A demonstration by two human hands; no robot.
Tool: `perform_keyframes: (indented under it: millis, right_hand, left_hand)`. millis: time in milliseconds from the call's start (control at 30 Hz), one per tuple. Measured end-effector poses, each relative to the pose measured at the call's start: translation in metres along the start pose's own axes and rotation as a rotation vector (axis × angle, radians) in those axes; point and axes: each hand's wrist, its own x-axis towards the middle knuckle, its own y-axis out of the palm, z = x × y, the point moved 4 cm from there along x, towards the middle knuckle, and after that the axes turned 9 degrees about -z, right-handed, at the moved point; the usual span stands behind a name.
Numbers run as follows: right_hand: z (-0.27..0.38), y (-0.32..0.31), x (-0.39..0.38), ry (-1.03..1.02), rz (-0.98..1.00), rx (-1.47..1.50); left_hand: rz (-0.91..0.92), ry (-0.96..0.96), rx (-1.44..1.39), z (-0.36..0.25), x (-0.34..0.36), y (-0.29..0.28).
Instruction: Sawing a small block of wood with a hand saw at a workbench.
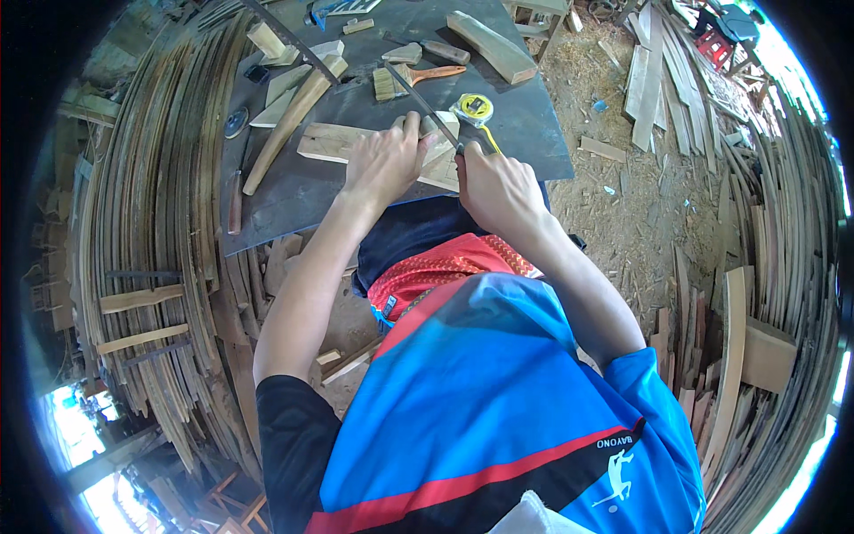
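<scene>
Pale flat wooden board [325,142] lies by the dark table [529,138]'s near edge, apparently steadied by the left hand [384,165], grip unclear; the right hand [503,189] clasps a thin grey metal tool [422,104].

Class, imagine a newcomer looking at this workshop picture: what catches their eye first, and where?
First, the bright blue shirt, filling the lower middle. Above it, the left hand lies over a pale piece of wood while the right hand grips a long thin tool. Beyond them, a yellow tape measure stands out on the dark tabletop.
</scene>
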Motion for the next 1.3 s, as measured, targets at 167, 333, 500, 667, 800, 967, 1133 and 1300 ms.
perform_keyframes:
  millis: [167,333,500,667,800,967,1133,1300]
  right_hand:
    - [0.000,0.005,0.009,-0.003,-0.010,-0.004]
    - [0.001,0.009,0.014,-0.006,-0.022,0.011]
    - [0.000,0.013,0.017,-0.008,-0.081,0.016]
    - [0.003,0.014,0.021,-0.017,-0.065,0.024]
    - [0.005,0.017,0.025,-0.033,-0.061,0.014]
    - [0.006,0.021,0.026,-0.008,-0.021,-0.010]
    - [0.003,0.019,0.021,-0.033,-0.085,0.006]
    - [0.003,0.020,0.012,-0.024,-0.053,-0.020]
  left_hand:
    - [-0.056,-0.001,-0.030,0.000,-0.002,0.002]
    - [-0.045,-0.021,-0.038,-0.001,0.000,0.001]
    - [0.009,-0.038,-0.020,-0.001,0.001,0.001]
    - [-0.031,-0.031,-0.037,-0.002,0.000,-0.001]
    - [-0.036,0.023,-0.040,-0.005,-0.001,-0.003]
    - [0.014,-0.014,0.012,-0.006,0.002,-0.001]
    - [-0.020,-0.066,-0.033,-0.008,0.001,0.005]
    - [-0.079,-0.039,-0.090,-0.011,-0.002,0.009]
